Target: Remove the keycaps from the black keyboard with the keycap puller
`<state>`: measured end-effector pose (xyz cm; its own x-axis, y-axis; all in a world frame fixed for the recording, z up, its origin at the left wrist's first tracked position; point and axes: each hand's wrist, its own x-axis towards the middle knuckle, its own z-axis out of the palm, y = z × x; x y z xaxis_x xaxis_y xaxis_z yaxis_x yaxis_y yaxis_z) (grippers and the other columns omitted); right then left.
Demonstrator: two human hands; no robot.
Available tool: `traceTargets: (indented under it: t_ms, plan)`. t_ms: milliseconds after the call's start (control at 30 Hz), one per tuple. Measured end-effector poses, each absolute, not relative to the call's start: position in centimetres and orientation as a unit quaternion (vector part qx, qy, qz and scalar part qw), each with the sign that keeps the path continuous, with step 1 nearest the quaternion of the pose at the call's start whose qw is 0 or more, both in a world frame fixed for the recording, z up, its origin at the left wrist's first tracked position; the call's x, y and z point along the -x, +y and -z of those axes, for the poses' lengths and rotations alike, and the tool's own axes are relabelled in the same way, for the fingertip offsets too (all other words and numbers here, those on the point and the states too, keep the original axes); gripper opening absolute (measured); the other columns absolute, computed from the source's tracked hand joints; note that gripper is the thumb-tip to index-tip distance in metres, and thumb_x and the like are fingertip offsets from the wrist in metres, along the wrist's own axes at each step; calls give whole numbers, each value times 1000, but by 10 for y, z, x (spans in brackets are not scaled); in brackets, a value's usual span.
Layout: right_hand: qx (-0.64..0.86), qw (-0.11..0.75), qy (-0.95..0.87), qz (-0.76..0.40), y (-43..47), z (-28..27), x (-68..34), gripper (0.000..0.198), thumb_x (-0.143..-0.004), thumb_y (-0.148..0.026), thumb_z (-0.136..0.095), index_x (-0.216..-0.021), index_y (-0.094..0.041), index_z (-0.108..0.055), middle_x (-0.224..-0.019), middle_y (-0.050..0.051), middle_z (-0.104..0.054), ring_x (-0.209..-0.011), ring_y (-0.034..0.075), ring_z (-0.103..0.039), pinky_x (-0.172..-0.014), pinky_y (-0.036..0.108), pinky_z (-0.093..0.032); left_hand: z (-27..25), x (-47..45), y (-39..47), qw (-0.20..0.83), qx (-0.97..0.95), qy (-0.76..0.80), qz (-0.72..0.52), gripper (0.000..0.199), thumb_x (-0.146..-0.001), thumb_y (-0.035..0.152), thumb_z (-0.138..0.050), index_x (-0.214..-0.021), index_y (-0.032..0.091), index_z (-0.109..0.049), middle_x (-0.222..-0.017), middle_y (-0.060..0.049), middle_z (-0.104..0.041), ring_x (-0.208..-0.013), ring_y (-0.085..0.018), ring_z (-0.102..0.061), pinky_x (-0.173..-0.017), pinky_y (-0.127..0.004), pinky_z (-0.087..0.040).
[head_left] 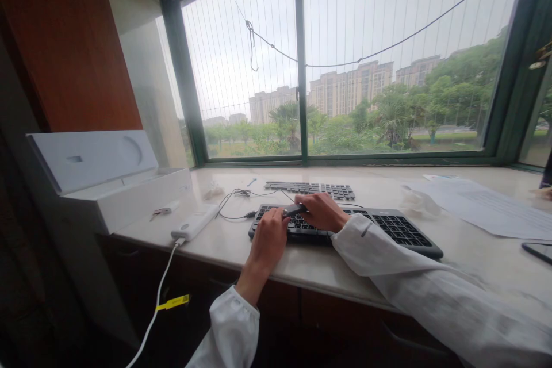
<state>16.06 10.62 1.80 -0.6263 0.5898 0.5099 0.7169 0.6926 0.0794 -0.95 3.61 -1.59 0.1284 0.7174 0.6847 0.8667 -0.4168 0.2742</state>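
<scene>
A black keyboard (399, 229) lies on the pale countertop, its right part a grid of dark squares that look like sockets without keycaps. My right hand (323, 211) is closed over its middle and grips a small dark elongated piece (295, 208), too small to name. At that piece's left end, the bent fingers of my left hand (271, 234) pinch it, above the keyboard's left side. Behind the keyboard, several loose dark keycaps (310, 187) are laid out in rows. Both hands cover part of the keyboard, and white sleeves reach the wrists.
On the left stand an open white box (142, 201), a white power strip (196, 224) with its cable, and keys (161, 213). A black cable (235, 198) lies coiled behind my left hand. Papers (478, 201) and a phone (539, 251) lie right, below the window.
</scene>
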Motion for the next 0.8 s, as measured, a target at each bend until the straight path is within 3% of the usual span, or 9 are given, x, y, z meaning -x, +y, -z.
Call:
traceTargets:
  t_ms: [267,467,567,667,800]
  plan:
    - [490,180,-827,210,116,-30,-179,26,-88,-33,-39,-90,-21,-62,-85,8,-71,-74,23,-65,-61,28,-34,16,8,34,63,752,-508,416,10,-89,25,-54,-97,20,-58,-93,-5,-66,-89,-19,-61,-78,-31,-47]
    - [537,142,-803,214,129,-29,-195,26,-86,-28,-40,-89,-18,-64,-85,11,-70,-75,25,-66,-63,30,-38,-2,27,58,82,712,-555,422,14,-88,33,-57,-97,24,-61,-95,-1,-67,-78,-15,-62,-65,-26,-45]
    - [550,131,-796,214,132,-26,-197,26,-84,-26,-41,-87,-18,-65,-83,11,-70,-76,25,-66,-64,32,-40,-24,36,95,100,714,-557,411,15,-87,33,-58,-96,23,-64,-99,-2,-67,-75,-14,-61,-68,-27,-45]
    - [554,127,-796,207,134,-23,-196,25,-83,-26,-43,-87,-17,-65,-82,11,-70,-77,25,-67,-66,32,-41,-45,39,143,88,734,-570,358,19,-86,38,-59,-94,23,-67,-94,-1,-70,-85,-17,-62,-74,-27,-46]
    - [558,123,-798,192,135,-23,-198,24,-83,-26,-43,-87,-18,-65,-83,10,-70,-78,25,-66,-66,32,-41,-59,37,205,74,757,-610,222,26,-87,43,-55,-100,25,-68,-102,-2,-69,-95,-19,-61,-82,-27,-45]
